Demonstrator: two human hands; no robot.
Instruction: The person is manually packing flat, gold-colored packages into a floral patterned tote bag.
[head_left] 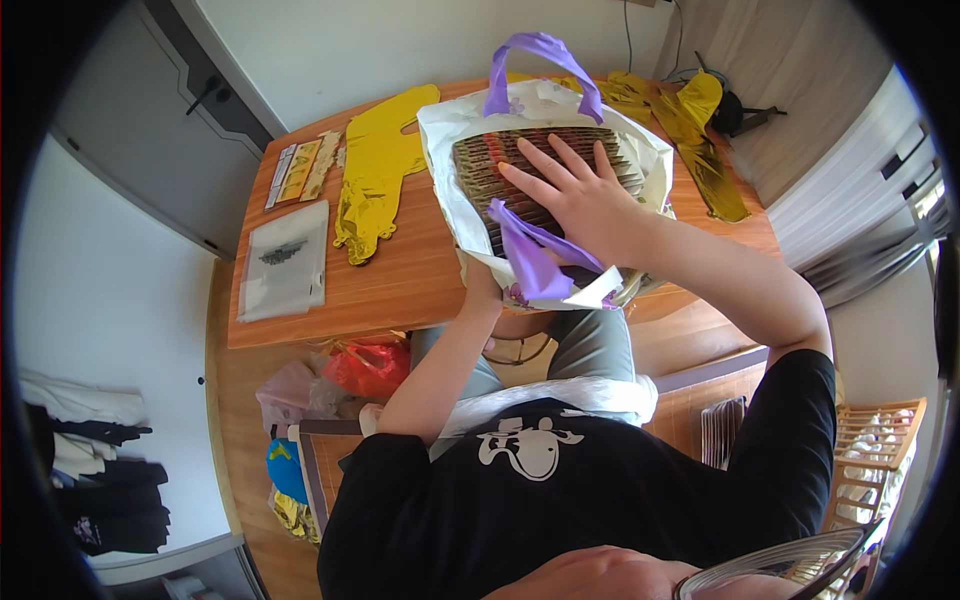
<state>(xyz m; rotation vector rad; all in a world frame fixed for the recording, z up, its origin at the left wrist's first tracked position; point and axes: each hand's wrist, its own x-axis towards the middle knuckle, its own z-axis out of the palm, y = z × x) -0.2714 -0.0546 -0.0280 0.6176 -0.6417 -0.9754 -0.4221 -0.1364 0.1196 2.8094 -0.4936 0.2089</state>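
A white bag [447,185] with purple handles [538,262] stands at the table's near middle. Inside it is a thick stack of thin brownish sheets [478,160], their edges showing in rows. My right hand [590,205] lies on top of the stack, fingers spread and palm down. My left hand [484,284] is at the near side of the bag, by the lower purple handle. Its fingers are hidden by the bag, so whether they grip it does not show.
The wooden table [400,290] also holds gold foil balloons [385,165], clear plastic sleeves [285,262] and colourful packets [298,172]. More gold foil [700,150] and a black item with cables [740,115] lie at the far right. Below the table is a red plastic bag [368,370].
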